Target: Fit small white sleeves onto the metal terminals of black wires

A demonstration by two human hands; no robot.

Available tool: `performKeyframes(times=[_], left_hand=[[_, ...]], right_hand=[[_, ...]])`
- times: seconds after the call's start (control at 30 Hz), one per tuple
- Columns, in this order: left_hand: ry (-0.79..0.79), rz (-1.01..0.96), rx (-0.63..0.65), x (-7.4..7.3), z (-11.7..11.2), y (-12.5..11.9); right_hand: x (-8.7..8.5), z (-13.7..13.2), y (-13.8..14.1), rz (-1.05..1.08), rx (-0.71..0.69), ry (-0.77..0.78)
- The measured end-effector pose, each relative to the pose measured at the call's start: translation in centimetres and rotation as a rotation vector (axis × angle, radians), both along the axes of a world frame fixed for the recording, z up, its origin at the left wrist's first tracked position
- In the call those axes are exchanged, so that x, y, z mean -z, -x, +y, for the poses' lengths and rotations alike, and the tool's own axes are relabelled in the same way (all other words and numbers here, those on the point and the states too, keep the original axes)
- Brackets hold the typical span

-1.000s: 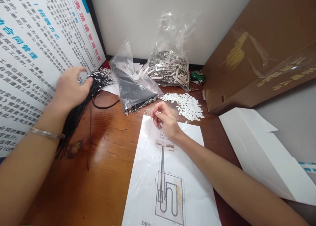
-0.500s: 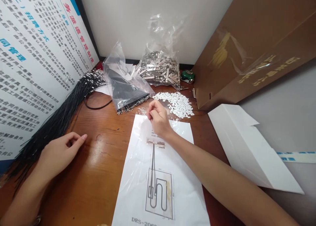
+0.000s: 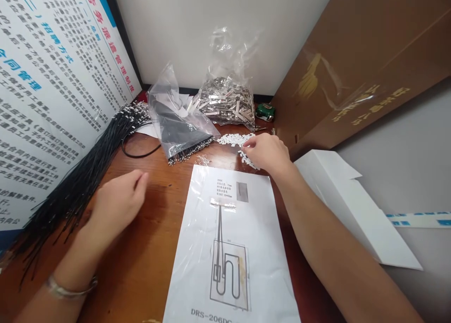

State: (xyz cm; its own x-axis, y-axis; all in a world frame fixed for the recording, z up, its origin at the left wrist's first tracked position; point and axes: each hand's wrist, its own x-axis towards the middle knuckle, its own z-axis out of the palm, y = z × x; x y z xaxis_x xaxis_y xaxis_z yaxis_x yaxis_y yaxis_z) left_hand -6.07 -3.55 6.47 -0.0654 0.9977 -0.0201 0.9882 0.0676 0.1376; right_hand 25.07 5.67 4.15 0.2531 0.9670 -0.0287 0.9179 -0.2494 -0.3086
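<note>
My right hand rests on a pile of small white plastic pieces, its fingers curled down into them and the tips hidden. My left hand hovers low over the wooden table with its fingers pressed together; I cannot see anything in them. It is just right of a long bundle of black wires. Between my hands lies a printed sheet in a clear sleeve with a sample wire taped to its drawing.
A clear bag of black wires and a bag of metal clips lie at the back. A printed board leans at the left and a brown carton at the right. White folded card lies right of my arm, and a small green object beside the clips.
My left hand left the wire bundle's far end, dropped to the table and moved right. My right hand went from the top of the sheet to the white pieces.
</note>
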Motion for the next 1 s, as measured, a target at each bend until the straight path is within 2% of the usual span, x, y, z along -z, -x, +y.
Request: performKeyframes(times=[0.13, 0.3, 0.43, 0.57, 0.7, 0.77, 0.83, 0.9, 1.0], left_hand=[[-0.054, -0.084, 0.145, 1.5, 2.2, -3.3], [-0.112, -0.097, 0.118, 3.5, 4.8, -5.1], [-0.127, -0.074, 0.105, 4.2, 5.8, -5.1], [-0.146, -0.098, 0.139, 4.6, 6.1, -4.6], [-0.170, -0.103, 0.145, 4.7, 6.0, -4.3], [-0.167, -0.088, 0.152, 4.6, 5.8, -4.2], [-0.157, -0.065, 0.161, 4.5, 5.7, -3.9], [-0.153, -0.049, 0.172, 4.3, 5.7, -3.7], [-0.159, -0.053, 0.189, 4.2, 5.9, -3.3]], right_hand=[[1.2, 0.6, 0.1, 0.013, 0.014, 0.017], [2.4, 1.0, -0.3, 0.035, -0.011, -0.067], [2.5, 1.1, -0.4, 0.047, -0.028, -0.120], [1.6, 0.6, 0.4, 0.130, -0.012, -0.265], [1.2, -0.5, 3.0, 0.433, -0.126, -0.370], [1.5, -1.2, 4.7, 0.616, -0.189, -0.345], [2.1, -1.8, 6.2, 0.731, -0.258, -0.257], [2.7, -2.0, 6.9, 0.658, -0.297, -0.245], [3.3, -1.5, 6.6, 0.529, -0.309, -0.323]])
